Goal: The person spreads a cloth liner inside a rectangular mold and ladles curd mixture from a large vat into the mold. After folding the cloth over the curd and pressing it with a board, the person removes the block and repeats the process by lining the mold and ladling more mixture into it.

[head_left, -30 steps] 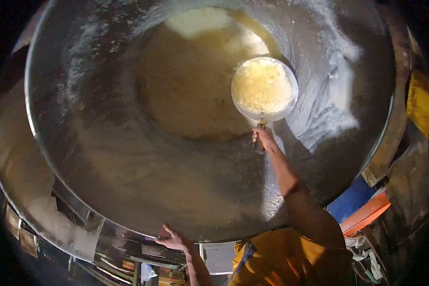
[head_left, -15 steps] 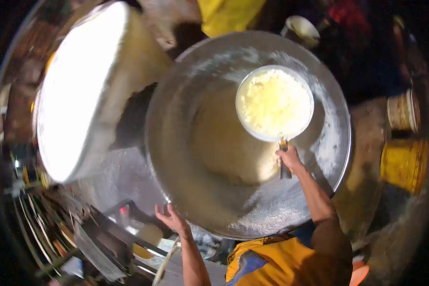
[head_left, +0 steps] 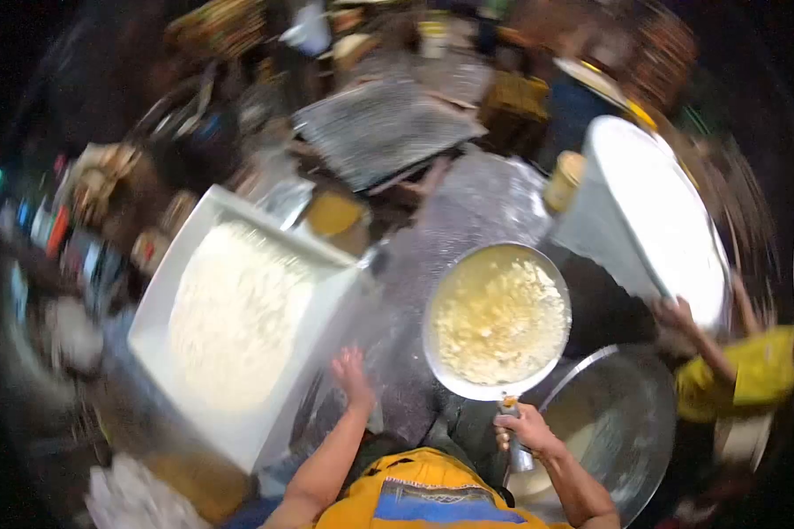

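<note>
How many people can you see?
2: the camera wearer at the bottom, and another person at the right, beside the big white tub. More might be hidden in the dark edges.

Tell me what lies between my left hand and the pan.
In the head view, only wet, grey ground shows between the left hand and the pan.

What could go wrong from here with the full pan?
Spill: the pan holds lumps and liquid, and only the right hand grips its handle, so it might tip.
Slip: the floor looks wet and shiny.
Bump: another person works nearby at the big white tub.
</note>
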{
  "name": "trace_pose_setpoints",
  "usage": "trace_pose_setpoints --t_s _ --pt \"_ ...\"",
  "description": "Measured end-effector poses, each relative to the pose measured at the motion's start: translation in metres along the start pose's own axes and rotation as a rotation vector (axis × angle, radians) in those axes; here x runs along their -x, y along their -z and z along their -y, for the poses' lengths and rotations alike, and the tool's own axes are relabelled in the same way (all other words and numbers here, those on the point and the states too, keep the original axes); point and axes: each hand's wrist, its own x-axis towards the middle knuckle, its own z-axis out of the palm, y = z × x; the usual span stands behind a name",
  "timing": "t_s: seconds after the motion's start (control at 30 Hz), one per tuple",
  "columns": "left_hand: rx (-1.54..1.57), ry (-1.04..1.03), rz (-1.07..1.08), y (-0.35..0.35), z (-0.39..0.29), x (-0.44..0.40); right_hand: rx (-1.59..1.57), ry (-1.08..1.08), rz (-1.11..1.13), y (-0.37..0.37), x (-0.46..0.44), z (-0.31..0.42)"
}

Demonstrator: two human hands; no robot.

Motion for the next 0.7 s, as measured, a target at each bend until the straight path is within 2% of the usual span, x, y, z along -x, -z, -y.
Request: trace_pose_setpoints --t_s 0.03,0.07,0.1,0.17,0.2,0.23,0.3,0.47,0.57,0.6,0.63,0.7 --pt "0.128 0.069 -0.068 -0.004 -0.031 0.025 0.042 -0.017 0.106 -0.025 0.001 0.021" --pt "0.324 0.195 -0.037 -0.011 -0.056 0.045 0.156 -0.043 0.209 -0.048 -0.004 0.044" --pt "-0.033 -0.081 0.058 0.002 -0.044 0.059 0.251 -0.057 0.298 -0.065 0.004 0.057" --pt "0.318 0.120 0.108 0.008 -0.037 0.063 0.591 -0.009 0.488 -0.097 -0.002 0.092" --pt "0.456 0.279 0.122 0.058 -0.044 -0.001 0.586 -0.125 0.482 -0.229 -0.072 0.075" --pt "0.557 0.364 0.122 0.069 -0.036 -0.009 0.568 -0.211 0.519 -0.270 -0.090 0.074" --pt "0.641 0.401 0.107 0.075 -0.026 -0.016 0.716 -0.204 0.638 -0.323 -0.138 0.066" --pt "0.733 0.345 -0.080 0.059 -0.019 -0.028 0.955 -0.202 0.703 -0.439 -0.187 0.070" --pt "0.731 0.276 -0.241 0.049 -0.035 -0.038 0.928 -0.244 0.673 -0.469 -0.230 0.058" --pt "0.735 0.260 -0.288 0.046 -0.041 -0.039 0.741 -0.285 0.599 -0.476 -0.233 0.061" --pt "0.677 0.272 -0.269 0.045 -0.048 -0.041 0.726 -0.226 0.589 -0.477 -0.244 0.065" --pt "0.673 0.284 -0.303 0.048 -0.041 -0.044 0.601 -0.007 0.414 -0.489 -0.238 0.086"
